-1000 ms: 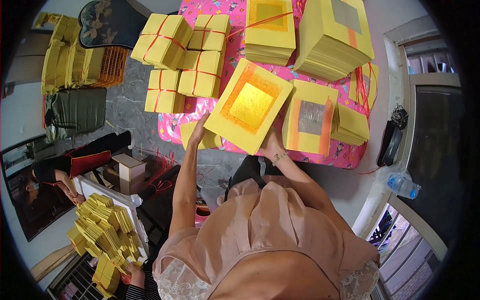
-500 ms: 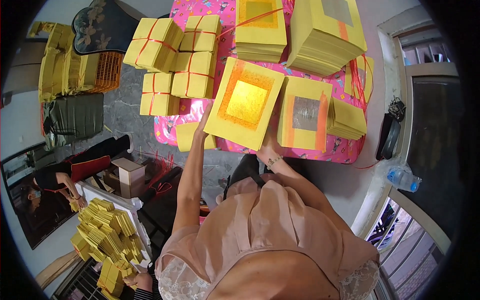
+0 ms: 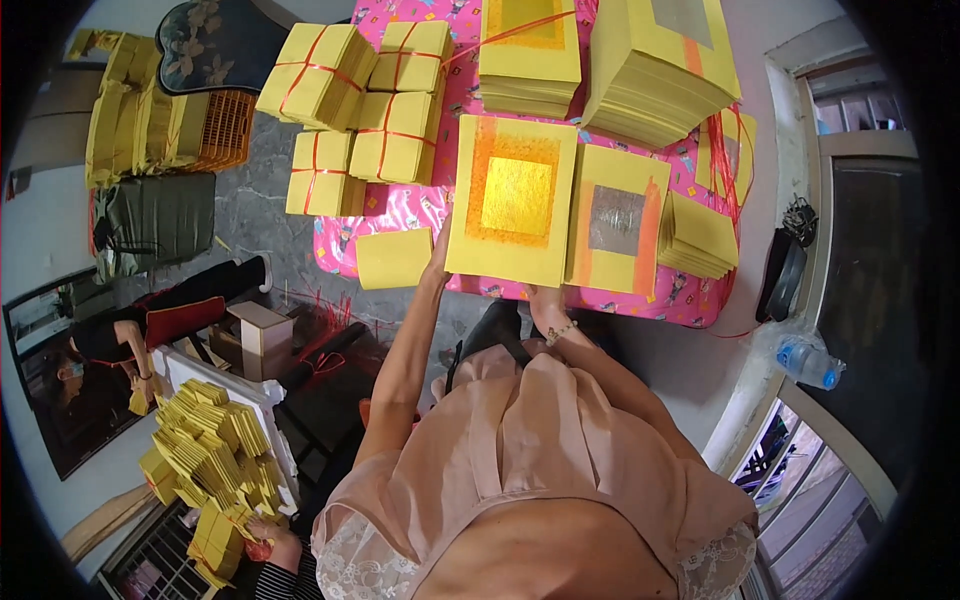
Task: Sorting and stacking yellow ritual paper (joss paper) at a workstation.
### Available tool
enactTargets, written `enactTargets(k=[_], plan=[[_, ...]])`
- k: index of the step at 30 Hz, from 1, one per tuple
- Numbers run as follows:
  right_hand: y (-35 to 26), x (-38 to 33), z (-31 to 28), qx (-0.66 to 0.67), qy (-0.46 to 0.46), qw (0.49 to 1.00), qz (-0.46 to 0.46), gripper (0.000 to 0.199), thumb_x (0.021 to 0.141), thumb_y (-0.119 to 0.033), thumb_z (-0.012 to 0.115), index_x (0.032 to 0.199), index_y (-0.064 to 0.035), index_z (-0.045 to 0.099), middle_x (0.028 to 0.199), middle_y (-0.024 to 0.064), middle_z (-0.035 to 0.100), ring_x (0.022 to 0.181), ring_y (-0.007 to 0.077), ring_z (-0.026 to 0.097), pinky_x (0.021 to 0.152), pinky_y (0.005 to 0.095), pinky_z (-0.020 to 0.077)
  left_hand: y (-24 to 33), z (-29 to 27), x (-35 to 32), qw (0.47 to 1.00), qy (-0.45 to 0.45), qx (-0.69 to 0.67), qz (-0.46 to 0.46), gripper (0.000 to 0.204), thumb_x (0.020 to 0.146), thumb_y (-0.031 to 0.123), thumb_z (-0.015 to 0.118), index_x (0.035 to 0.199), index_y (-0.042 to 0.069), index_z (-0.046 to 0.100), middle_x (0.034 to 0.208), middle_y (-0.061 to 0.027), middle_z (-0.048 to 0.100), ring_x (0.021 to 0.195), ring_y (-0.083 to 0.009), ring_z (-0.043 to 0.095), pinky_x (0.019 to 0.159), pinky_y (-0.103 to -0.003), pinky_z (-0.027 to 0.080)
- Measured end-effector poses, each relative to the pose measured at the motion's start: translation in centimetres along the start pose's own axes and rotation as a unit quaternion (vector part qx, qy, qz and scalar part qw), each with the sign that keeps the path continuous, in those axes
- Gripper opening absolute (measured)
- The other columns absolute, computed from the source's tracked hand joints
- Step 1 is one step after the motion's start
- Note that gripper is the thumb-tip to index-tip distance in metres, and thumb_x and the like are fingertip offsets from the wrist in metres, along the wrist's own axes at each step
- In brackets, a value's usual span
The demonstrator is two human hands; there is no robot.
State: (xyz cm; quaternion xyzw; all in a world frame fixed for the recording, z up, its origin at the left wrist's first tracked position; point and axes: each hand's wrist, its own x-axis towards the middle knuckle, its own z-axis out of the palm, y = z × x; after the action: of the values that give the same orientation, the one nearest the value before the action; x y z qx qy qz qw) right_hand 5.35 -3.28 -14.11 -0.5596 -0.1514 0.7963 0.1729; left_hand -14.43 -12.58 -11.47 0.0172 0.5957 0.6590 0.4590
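Note:
A stack of yellow joss paper (image 3: 515, 200), its top sheet bearing a shiny gold square on an orange patch, is held between my two hands. My left hand (image 3: 441, 256) grips its left side near the lower corner. Beneath its near edge sits my right hand (image 3: 546, 307), with a beaded bracelet at the wrist. Most of the fingers are hidden by the paper. Close on the right lies another yellow stack (image 3: 603, 262) with a silver square and an orange stripe. A yellow piece of paper (image 3: 392, 262) lies left of my left hand.
On the pink patterned tabletop (image 3: 335, 240) are bundles tied with red string (image 3: 395, 135), tall stacks (image 3: 650, 85) and red strands (image 3: 728, 165). A bottle in plastic (image 3: 805, 360) is at the right. Lower left, other people handle yellow bundles (image 3: 205, 435) on a white table.
The gold-square stack has turned from tilted to nearly upright in the picture and shifted slightly right. Both hands moved with it. My view has shifted a little.

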Motion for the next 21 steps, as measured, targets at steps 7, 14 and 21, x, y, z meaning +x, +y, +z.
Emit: enactTargets(k=[7,14,21], plan=[[-2.6,-5.4,-2.3,-0.184,-0.055,0.980,0.052,0.045,0.103,-0.033,0.048,0.142,-0.0092,0.046,0.143,0.0110,0.051,0.136,0.0294,0.045,0.109,0.0454,0.0412,0.5,-2.3,0.1,0.997,0.037,-0.062,0.010,0.072,0.104,0.058,0.032,0.152,0.003,0.037,0.150,-0.0108,0.045,0.138,-0.0238,0.042,0.115,-0.040,0.032],[-11.7,-12.8,-1.3,-0.451,-0.231,0.818,-0.273,0.044,0.098,-0.016,0.062,0.137,-0.0023,0.047,0.121,0.0142,0.057,0.111,0.0244,0.058,0.085,0.0361,0.0529,5.6,1.9,-7.6,0.986,0.091,0.061,0.127,0.075,0.105,0.057,0.024,0.154,0.000,0.030,0.159,-0.0184,0.031,0.147,-0.0298,0.030,0.121,-0.041,0.020],[-14.1,-13.0,4.7,-0.581,-0.157,0.655,-0.458,0.071,0.083,-0.022,0.080,0.139,0.0006,0.041,0.119,0.0188,0.052,0.105,0.0303,0.059,0.089,0.0431,0.0507,4.4,3.8,-9.0,0.961,0.123,0.168,0.185,0.069,0.108,0.048,0.028,0.153,-0.003,0.028,0.158,-0.0195,0.031,0.148,-0.0291,0.028,0.121,-0.039,0.020]])
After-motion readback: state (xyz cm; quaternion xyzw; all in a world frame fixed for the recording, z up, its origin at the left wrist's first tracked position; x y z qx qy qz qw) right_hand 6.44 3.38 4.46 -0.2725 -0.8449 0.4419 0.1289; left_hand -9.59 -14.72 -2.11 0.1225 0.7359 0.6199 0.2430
